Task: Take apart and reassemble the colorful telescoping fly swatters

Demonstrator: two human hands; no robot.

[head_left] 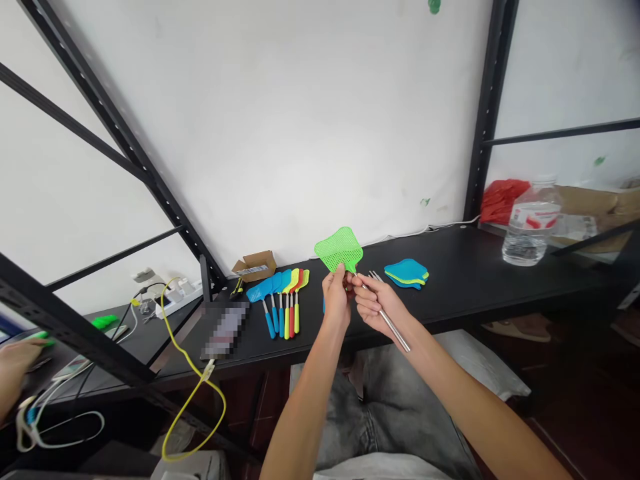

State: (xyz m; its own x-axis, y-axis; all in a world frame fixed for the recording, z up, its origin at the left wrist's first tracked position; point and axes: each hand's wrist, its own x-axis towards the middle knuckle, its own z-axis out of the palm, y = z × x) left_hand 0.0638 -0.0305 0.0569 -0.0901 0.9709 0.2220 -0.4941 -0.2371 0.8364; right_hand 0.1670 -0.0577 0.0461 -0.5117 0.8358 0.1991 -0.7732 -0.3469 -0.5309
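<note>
Two bare hands, worked together above a black tabletop. Left hand: narrow, thumb and fingers closed at the base of a bright green, perforated plastic swatter head. The head stands up and faces the wearer, the grip low at its neck, probably to keep the broad mesh from twisting. Right hand: fingers curled closed round a slim, silvery metal rod, its upper end at the green neck, its lower end lying along the forearm. The slanted hold appears to line rod and neck up; whether the rod is seated cannot be told.

Six swatters with metal shafts and coloured grips, left of the hands: three blue, one yellow-green, one red, one yellow-green. Heads overlap while handles spread side by side, which saves room and leaves each grip easy to reach.

One loose pile of blue and yellow-green mesh heads, right of the hands, stacked flat, likely because thin heads nest well. Thin metal rods, just beyond the right hand, partly hidden. One opened brown cardboard box, behind the row. One clear plastic water bottle, far right, upright.
</note>
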